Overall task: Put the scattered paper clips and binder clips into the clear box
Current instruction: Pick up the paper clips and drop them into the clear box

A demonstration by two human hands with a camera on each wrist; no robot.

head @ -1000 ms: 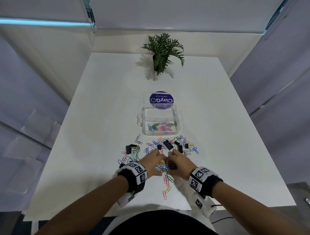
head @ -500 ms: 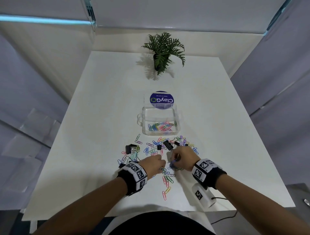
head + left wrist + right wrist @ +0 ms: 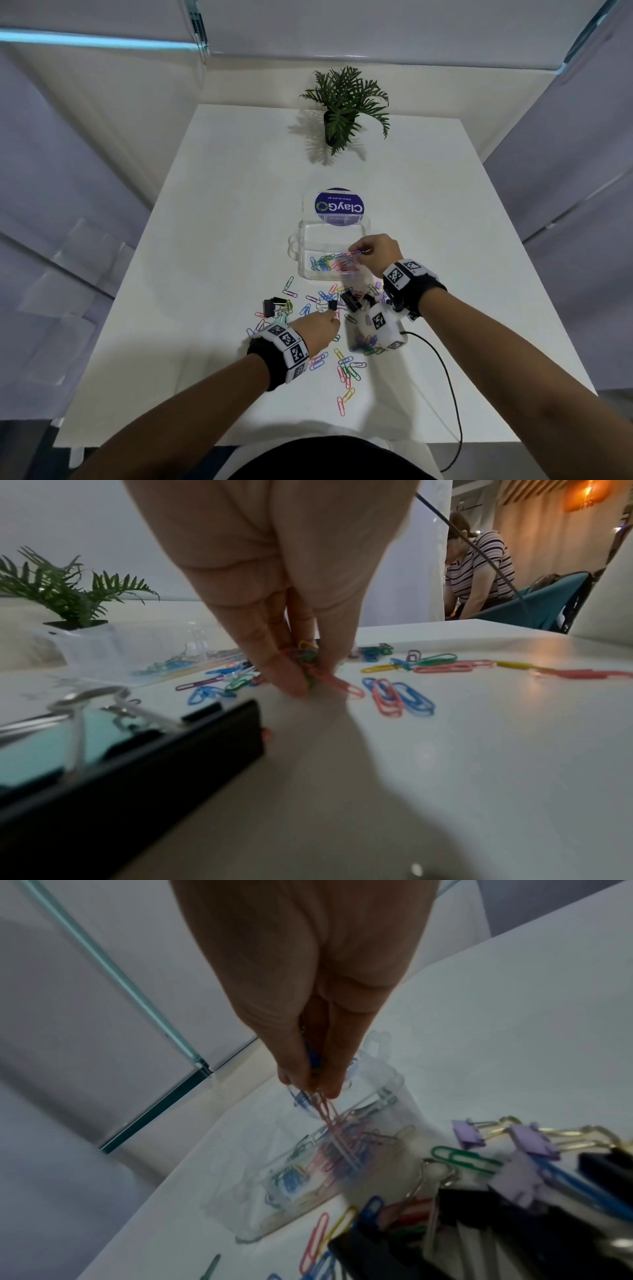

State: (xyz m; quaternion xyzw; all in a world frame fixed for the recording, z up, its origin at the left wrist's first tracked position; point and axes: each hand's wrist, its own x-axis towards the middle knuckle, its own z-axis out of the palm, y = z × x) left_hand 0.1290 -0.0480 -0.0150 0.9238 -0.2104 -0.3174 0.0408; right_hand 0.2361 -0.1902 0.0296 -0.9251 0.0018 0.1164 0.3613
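Note:
The clear box (image 3: pixel 301 241) sits open mid-table with coloured paper clips in it, its lid with a purple label (image 3: pixel 338 206) lying behind. My right hand (image 3: pixel 358 251) hovers over the box and pinches a bunch of paper clips (image 3: pixel 323 1107) that dangle from its fingertips. My left hand (image 3: pixel 334 319) is down on the table among the scattered paper clips (image 3: pixel 346 370); in the left wrist view its fingers (image 3: pixel 291 674) pinch a small bundle of coloured clips (image 3: pixel 310 661). Black binder clips (image 3: pixel 272 305) and purple ones (image 3: pixel 469 1133) lie between hands and box.
A potted plant (image 3: pixel 342 113) stands at the far end of the white table (image 3: pixel 205 240). A black cable (image 3: pixel 448 387) runs from the right wrist off the near edge. A person in a striped shirt (image 3: pixel 479 572) sits beyond the table.
My right hand has risen from the pile near the table's front and moved forward over the box with paper clips. The left hand stayed in the pile, shifted slightly forward.

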